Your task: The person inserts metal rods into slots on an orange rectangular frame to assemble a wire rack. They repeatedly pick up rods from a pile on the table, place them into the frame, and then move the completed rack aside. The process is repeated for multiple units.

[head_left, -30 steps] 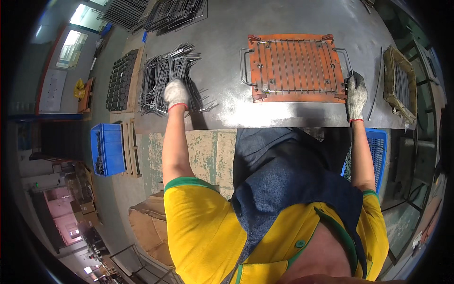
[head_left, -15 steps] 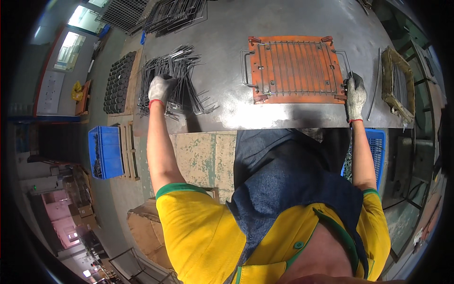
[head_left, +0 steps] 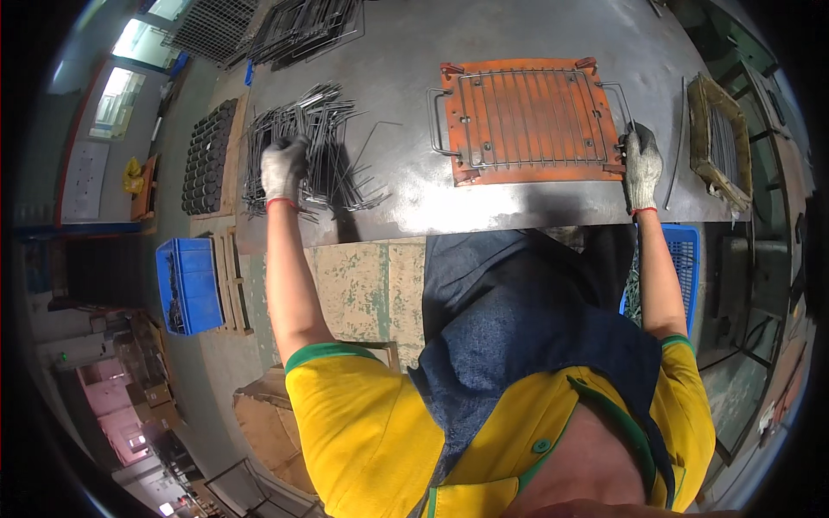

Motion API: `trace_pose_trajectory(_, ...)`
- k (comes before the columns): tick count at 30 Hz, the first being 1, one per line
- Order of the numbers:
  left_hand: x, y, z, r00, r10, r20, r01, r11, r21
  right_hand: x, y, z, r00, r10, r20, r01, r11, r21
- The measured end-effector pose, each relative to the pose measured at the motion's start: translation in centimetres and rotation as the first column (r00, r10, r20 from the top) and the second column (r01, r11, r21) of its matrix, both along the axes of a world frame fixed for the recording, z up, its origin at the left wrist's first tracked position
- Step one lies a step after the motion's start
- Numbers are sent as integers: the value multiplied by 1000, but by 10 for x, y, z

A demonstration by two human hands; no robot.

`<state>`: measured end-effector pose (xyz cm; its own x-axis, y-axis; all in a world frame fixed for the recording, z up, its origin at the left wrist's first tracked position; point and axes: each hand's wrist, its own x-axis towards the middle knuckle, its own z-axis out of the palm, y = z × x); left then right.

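An orange jig plate [head_left: 518, 177] lies on the metal table, carrying a wire grid [head_left: 527, 112] of parallel rods. Bent wire handles stand out from both sides, the left handle [head_left: 433, 129] and the right handle [head_left: 615, 85]. My gloved right hand [head_left: 643, 168] is closed around the lower end of the right handle, at the jig's near right corner. To the left, my gloved left hand [head_left: 283, 168] rests with curled fingers on a heap of bent wire pieces [head_left: 324, 164]. What its fingers hold is hidden. One bent wire [head_left: 373, 134] sticks up from the heap's right side.
More wire frames [head_left: 302, 34] lie at the table's far left. A wooden box of rods [head_left: 698, 147] sits at the right, beside a single loose rod [head_left: 678, 142]. Blue crates stand below table level, one at left [head_left: 190, 285] and one at right [head_left: 686, 259].
The view has shifted slightly. My left hand's fingers have moved within the heap, and a bent wire now stands out at its right. My right hand stays on the right handle.
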<state>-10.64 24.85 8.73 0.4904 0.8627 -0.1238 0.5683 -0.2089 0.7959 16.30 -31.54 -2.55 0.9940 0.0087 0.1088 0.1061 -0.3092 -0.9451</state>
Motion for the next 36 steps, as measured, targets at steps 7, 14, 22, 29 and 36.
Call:
trace_pose_trajectory(7, 77, -143, 27, 673, -179, 717, 629, 648, -429, -3, -10, 41, 993, 89, 77, -55, 930, -364)
trace_pose_trajectory(14, 151, -332, 21, 724, -234, 649, 682, 390, -619, -74, -4, 91, 892, 354, -280, -346, 935, 80)
trace_pose_trajectory(22, 214, -384, -34, 722, -333, 606, 691, 299, -658, -90, -5, 75, 944, 231, -235, -170, 953, 252)
trace_pose_trajectory(29, 242, -387, -32, 664, -737, 128, 725, 591, -354, -64, 0, 51, 955, 147, -259, -128, 988, 91)
trace_pose_trajectory(36, 257, -383, -71, 489, -718, -496, 738, 37, 674, -63, -3, 27, 942, 316, 110, -221, 835, -504)
